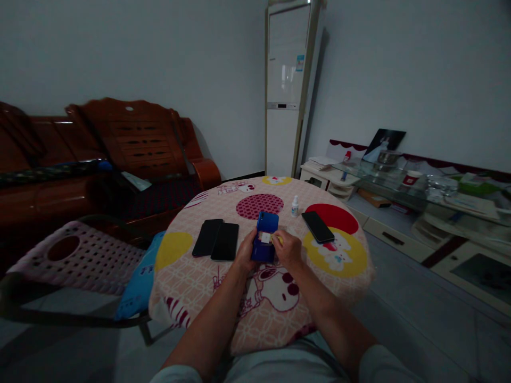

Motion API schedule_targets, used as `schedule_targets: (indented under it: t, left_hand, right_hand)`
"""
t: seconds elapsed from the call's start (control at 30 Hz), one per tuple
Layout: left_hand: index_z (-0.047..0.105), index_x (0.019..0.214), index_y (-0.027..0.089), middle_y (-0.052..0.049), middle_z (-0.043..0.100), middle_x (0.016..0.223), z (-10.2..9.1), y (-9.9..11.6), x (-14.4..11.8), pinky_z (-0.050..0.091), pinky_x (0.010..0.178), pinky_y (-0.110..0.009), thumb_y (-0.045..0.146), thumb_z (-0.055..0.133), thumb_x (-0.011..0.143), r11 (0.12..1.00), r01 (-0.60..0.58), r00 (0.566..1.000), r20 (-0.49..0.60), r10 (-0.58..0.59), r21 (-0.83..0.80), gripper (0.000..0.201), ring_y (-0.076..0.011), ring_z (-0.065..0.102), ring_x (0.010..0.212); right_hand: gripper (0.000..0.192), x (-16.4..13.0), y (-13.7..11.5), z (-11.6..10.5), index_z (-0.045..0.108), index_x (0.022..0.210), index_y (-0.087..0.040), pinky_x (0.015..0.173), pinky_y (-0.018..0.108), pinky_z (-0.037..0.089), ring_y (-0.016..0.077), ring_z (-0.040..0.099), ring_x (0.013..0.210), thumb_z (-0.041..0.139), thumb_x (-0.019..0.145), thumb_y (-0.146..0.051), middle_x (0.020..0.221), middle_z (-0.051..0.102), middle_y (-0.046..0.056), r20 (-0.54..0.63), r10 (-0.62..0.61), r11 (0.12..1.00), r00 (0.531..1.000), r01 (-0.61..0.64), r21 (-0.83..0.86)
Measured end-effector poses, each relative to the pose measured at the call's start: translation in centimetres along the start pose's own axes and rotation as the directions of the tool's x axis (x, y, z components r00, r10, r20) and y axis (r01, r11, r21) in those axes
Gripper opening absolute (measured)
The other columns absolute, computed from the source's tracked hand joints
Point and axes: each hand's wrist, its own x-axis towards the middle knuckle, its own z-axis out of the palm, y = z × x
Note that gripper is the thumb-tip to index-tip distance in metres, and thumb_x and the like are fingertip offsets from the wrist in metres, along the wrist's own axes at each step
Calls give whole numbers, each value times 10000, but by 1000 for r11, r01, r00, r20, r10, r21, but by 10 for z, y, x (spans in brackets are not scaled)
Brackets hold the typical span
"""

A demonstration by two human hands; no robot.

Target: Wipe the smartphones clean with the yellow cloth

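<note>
My left hand (246, 250) is closed around the left edge of a blue smartphone (266, 254), its back turned up, over the round table. On the phone's back is a small white square (265, 238), perhaps a label. At the phone's right side, my right hand (289, 248) pinches a small yellowish thing next to that square; its kind is too small to tell. Two dark smartphones (225, 242) lie overlapping left of my hands. To the right lies another black smartphone (318, 227), and a small white bottle (295, 206) stands upright behind it to the left.
A patterned cloth covers the round table (255, 332). Beside it on the left are a woven chair (75, 258) with a blue cushion (141, 279) and a wooden sofa (136, 143). A tall air conditioner (285, 133) stands behind; a cluttered glass-topped cabinet (393, 231) runs along the right.
</note>
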Motion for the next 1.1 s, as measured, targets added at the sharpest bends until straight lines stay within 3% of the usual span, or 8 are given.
schedule_targets:
  t: [0.17, 0.4, 0.63, 0.87, 1.1]
  left_hand:
    - [657, 929, 115, -74, 709, 746, 1, -1, 1, 544, 631, -280, 398, 533, 892, 1000, -25, 1000, -12, 25, 10, 311, -175, 676, 607]
    - [644, 848, 132, -50, 685, 688, 2, -2, -2, 520, 607, -260, 406, 598, 845, 999, -19, 999, -49, 21, 42, 279, -165, 656, 587]
    - [615, 836, 163, 14, 616, 598, -1, -7, 2, 471, 529, -217, 393, 635, 816, 994, -76, 995, -60, 80, 73, 232, -120, 594, 501]
    - [641, 834, 150, -25, 684, 753, 2, -12, -1, 503, 649, -231, 354, 681, 775, 983, -166, 986, 12, 165, 84, 216, -137, 638, 646]
    - [632, 910, 155, -5, 663, 680, -1, -9, 3, 509, 566, -241, 341, 642, 817, 994, -88, 994, -67, 92, 57, 209, -132, 620, 524]
  right_hand:
    - [210, 1, 0, -3, 649, 815, -179, 631, 228, 371, 153, 615, 671, 469, 906, -237, 727, 682, 44, -27, 25, 999, 999, -26, -47]
    - [220, -6, -19, 3, 636, 816, -178, 668, 228, 386, 147, 632, 722, 454, 932, -223, 787, 698, 55, 117, -242, 970, 963, 242, 19]
    - [193, 1, -7, 2, 627, 816, -179, 608, 236, 356, 152, 620, 655, 468, 918, -219, 714, 682, 37, 8, -27, 996, 1000, 27, -83]
    - [203, -3, -15, 6, 626, 826, -187, 652, 228, 376, 145, 631, 717, 454, 927, -219, 779, 691, 37, 67, -155, 988, 986, 154, 30]
    - [216, 4, -6, 2, 635, 845, -180, 627, 231, 363, 156, 620, 690, 455, 934, -261, 735, 675, 37, -7, 23, 999, 1000, -24, -26]
